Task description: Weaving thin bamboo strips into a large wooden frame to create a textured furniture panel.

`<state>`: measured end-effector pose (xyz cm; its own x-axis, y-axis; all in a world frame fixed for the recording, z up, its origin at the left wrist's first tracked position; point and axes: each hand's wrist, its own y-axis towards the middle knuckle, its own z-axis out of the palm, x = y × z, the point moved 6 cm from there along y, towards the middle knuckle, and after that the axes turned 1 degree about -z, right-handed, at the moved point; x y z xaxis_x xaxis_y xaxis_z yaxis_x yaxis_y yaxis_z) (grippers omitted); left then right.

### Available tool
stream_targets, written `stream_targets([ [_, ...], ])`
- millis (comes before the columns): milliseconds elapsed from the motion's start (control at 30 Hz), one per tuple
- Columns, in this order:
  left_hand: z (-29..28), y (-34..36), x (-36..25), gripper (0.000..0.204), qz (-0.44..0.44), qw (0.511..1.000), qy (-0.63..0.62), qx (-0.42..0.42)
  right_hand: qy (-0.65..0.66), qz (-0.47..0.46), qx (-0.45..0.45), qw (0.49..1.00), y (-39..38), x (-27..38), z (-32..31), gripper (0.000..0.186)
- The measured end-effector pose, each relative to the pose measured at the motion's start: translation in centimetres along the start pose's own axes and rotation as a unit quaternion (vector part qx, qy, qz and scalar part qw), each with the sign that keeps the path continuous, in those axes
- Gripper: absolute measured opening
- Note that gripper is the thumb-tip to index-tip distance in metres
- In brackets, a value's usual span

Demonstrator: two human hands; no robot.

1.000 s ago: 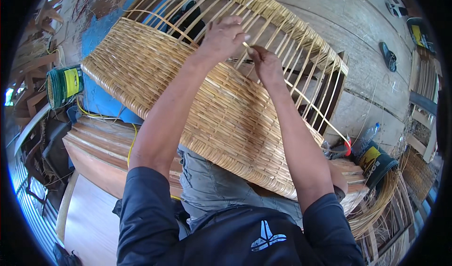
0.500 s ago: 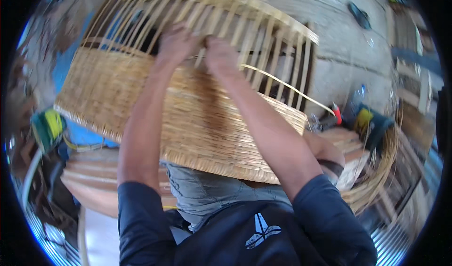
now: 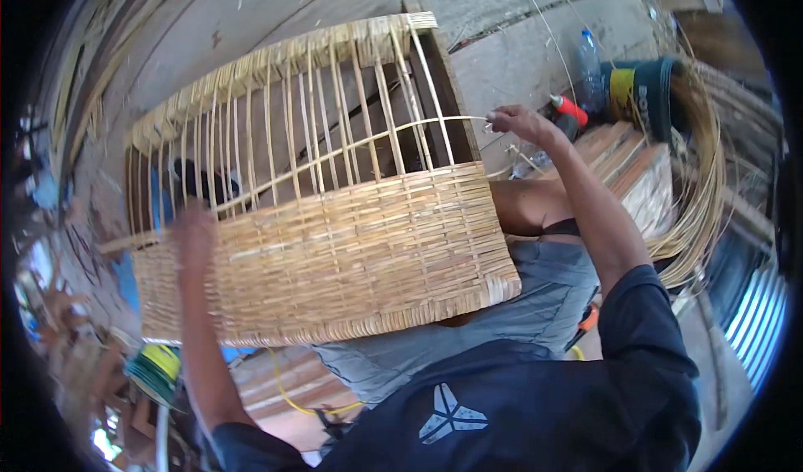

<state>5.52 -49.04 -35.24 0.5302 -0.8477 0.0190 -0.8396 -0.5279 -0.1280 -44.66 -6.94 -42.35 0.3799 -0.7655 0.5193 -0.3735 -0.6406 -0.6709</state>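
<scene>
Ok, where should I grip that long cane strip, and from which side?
Probably its right-hand stretch, pinched from the right: there the cane strip reaches past the frame, clear of the slats, to the right hand. Farther left it crosses the slats.

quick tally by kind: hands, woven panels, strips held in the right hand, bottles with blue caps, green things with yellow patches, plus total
hands: 2
woven panel: 1
held strip: 1
blue-capped bottle: 1
green things with yellow patches: 2
total: 7
</scene>
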Motion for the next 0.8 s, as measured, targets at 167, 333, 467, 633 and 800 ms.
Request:
stream_targets([
  [167,-5.0,1.1,-5.8,0.033,-0.094,0.980,0.082,0.155,0.124,0.020,0.002,0.992,-1.9,3.2,-1.7,0.041],
  [333,-6.3,3.5,-6.2,0.043,-0.101,0.968,0.154,0.168,0.134,0.048,0.042,0.989,-1.7,0.8,-0.3,0.035],
  [467,-5.4,3.0,-4.9,0.043,-0.031,0.964,0.220,0.148,0.059,0.032,0.109,0.992,-2.9,2.8,-0.2,0.031],
  [633,-9.1,-3.3,9.4,0.047,-0.199,0.913,0.302,0.190,0.021,0.013,0.124,0.992,-5.9,4.5,1.7,0.025],
  [800,-9.3,-6.4,15.5,0.038,-0.225,0.875,0.357,0.238,0.125,-0.003,-0.342,0.931,-5.8,3.0,4.0,0.044],
])
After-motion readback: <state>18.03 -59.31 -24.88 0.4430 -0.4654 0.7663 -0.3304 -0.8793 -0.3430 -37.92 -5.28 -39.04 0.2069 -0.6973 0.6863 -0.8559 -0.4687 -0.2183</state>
